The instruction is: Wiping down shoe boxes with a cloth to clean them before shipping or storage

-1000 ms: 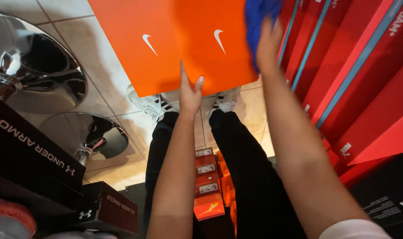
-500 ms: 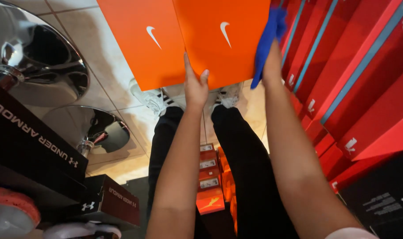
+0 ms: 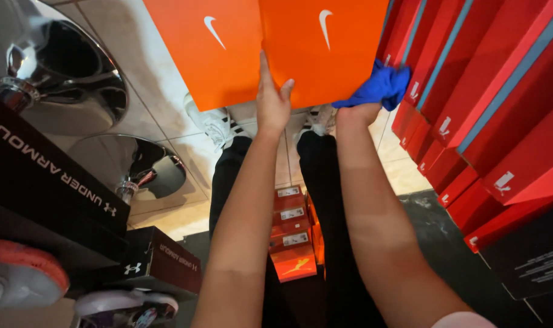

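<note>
Wiping looks mid-way: right hand (image 3: 360,110) grips blue cloth (image 3: 376,86) bunched at orange box (image 3: 325,48) lower right corner; left hand (image 3: 273,100) flat, fingers spread, steadying it.

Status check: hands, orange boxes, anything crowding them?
Left hand flat against the right orange box. Right hand grips blue cloth at that box's lower right corner. Red boxes stacked close alongside.

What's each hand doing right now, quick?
Left hand: open, fingers flat against the orange shoebox.
Right hand: closed on a blue cloth, pressed at that box's lower right edge.
</note>
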